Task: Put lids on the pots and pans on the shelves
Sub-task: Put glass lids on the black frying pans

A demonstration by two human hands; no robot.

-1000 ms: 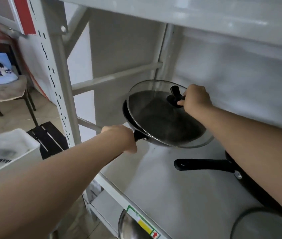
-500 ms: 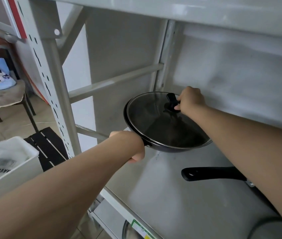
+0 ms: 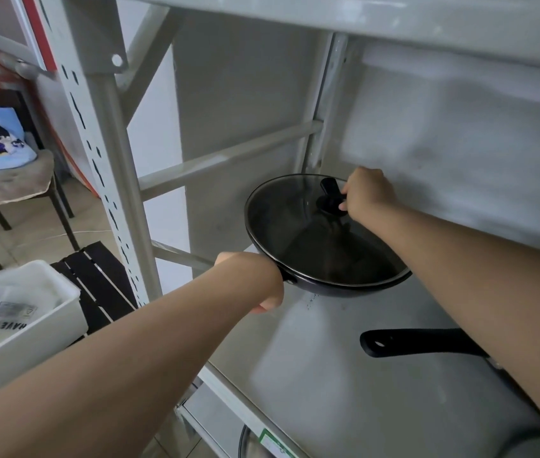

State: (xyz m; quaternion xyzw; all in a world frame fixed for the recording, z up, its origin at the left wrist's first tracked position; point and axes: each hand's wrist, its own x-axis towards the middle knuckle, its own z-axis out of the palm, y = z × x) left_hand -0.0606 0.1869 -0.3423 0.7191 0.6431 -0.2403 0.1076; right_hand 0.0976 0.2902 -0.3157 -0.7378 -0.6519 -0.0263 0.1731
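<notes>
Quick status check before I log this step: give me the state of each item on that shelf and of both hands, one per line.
Glass lid: seated on the pan, rim to rim.
Black pan: covered, at the shelf's back left.
Left hand: closed on the pan's handle.
Right hand: gripping the lid knob.
Second pan: on the shelf, handle pointing left, body hidden by the right arm; lid state unclear.

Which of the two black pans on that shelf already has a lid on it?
The back pan, held by both hands, wears a glass lid. The nearer pan, beneath the right arm, shows none.
</notes>
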